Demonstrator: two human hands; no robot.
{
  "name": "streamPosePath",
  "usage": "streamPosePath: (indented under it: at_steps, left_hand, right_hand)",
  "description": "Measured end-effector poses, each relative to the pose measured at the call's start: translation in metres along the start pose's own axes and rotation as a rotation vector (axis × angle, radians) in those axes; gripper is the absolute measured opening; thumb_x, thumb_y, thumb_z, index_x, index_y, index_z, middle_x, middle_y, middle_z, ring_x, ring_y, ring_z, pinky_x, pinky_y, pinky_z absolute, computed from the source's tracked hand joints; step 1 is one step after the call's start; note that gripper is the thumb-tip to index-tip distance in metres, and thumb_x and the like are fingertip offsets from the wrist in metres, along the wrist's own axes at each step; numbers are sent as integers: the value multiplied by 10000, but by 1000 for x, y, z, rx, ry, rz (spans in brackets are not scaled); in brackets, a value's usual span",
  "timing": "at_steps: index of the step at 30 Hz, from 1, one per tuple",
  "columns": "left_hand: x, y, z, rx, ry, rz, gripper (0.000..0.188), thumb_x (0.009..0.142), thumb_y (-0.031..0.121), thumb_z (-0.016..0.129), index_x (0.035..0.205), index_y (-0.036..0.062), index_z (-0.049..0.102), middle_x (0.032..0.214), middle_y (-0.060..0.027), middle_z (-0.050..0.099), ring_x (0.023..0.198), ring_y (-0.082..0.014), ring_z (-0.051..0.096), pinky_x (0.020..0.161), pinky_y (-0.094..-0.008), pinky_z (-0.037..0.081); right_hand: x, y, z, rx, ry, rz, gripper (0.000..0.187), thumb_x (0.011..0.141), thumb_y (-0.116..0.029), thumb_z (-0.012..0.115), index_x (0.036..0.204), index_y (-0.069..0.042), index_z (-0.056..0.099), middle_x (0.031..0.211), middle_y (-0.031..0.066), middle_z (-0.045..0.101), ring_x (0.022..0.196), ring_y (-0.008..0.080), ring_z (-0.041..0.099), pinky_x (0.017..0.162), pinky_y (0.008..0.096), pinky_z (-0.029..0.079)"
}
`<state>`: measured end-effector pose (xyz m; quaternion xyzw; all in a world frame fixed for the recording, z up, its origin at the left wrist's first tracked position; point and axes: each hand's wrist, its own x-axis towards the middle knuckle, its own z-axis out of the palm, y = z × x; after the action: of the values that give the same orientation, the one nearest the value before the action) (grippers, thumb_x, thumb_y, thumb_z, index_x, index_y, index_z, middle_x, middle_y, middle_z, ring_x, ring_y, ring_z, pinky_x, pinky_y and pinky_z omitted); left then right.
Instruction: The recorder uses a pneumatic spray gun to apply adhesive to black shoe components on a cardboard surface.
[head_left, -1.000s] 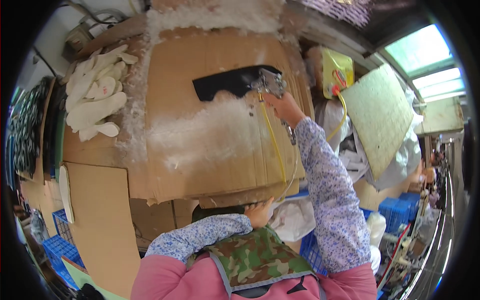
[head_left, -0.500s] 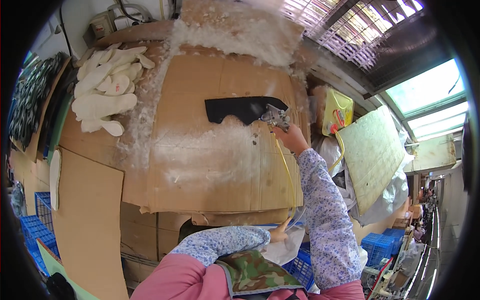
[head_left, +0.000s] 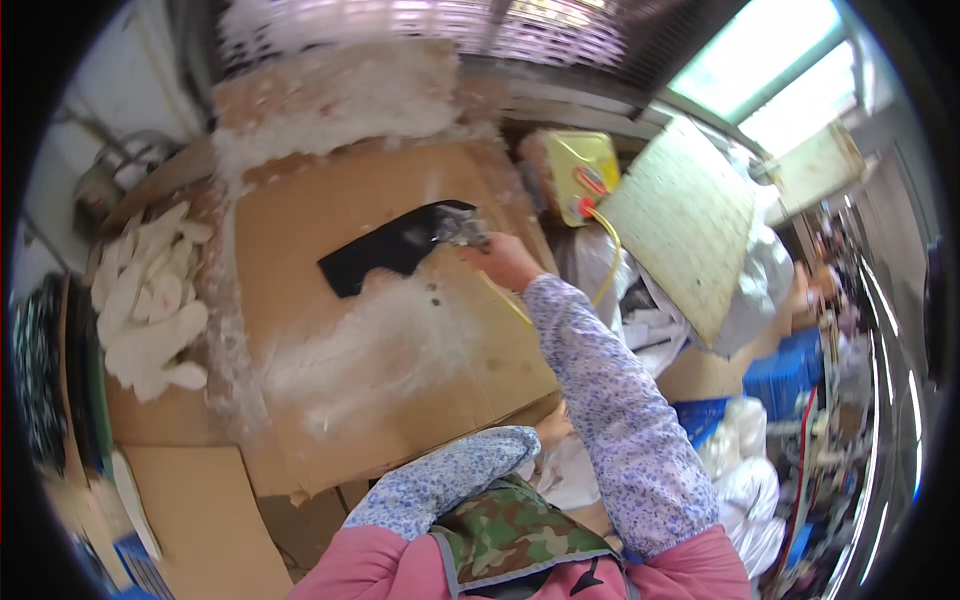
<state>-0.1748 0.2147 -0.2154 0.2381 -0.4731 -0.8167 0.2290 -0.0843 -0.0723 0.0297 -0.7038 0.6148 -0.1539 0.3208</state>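
My right hand [head_left: 508, 262] is closed around a metal spray gun [head_left: 460, 228], which points at the right end of a black, curved flat piece [head_left: 385, 250]. The piece lies on a cardboard sheet [head_left: 480, 360] dusted with whitish residue. From the gun a thin yellow hose [head_left: 503, 298] trails down toward me. My left hand [head_left: 553, 426] is low, by the near edge of the cardboard, beside a whitish plastic bag [head_left: 562, 470]. Its fingers are mostly hidden behind my right sleeve, so what it touches is unclear.
White sole-shaped pieces [head_left: 150, 305] are heaped on the left. Back right stands a yellow container [head_left: 580, 165] with a red cap and hose, next to a tilted pale board [head_left: 690, 240]. Blue crates [head_left: 785, 368] sit farther right. Another cardboard panel [head_left: 200, 515] is near left.
The whole view has swung round, so the table appears shifted left and tilted. The spray gun remains at the black piece's right end. My left hand's fingers are now more hidden.
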Motion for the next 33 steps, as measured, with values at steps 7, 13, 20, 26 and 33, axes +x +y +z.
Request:
streamPosePath:
  at_steps: [7,13,20,26,33]
  left_hand:
    - [-42,40,-50,822,-107,8,564,805,213,425,1304,-19,303,1029,-343,568,909,-467,577,837,-512,442]
    - [-57,159,-40,1081,-170,-321,510,870,312,492,1250,-11,385,1004,-242,613,888,-411,611,751,-496,489]
    - [-25,101,-14,523,-13,-121,646,795,136,463,1362,-66,230,1326,-334,340,1220,-439,379,1022,-436,326]
    - [36,42,-33,447,57,23,563,793,95,465,1311,-81,333,1331,-295,360,1233,-407,376,1055,-394,292]
    - [42,103,2,377,-33,46,538,802,96,470,1298,-78,354,1311,-272,392,1211,-388,404,1047,-393,300]
  right_hand:
    - [-9,-3,1,-50,41,-32,324,805,-345,628,947,-54,634,788,185,652,752,326,641,685,420,489]
    - [-10,8,-41,17,-94,43,426,777,-420,618,943,-29,655,855,185,663,825,351,634,750,426,495]
    - [-21,43,-37,-104,-45,-41,373,821,-390,602,960,-47,648,822,152,657,778,308,627,720,399,482]
    - [-27,26,-28,-50,-81,-97,350,834,-383,581,1000,-79,628,897,180,647,879,363,610,770,459,471]
    - [-39,24,-52,-117,9,-193,265,855,-319,602,975,-83,605,777,195,631,736,378,609,648,451,473]
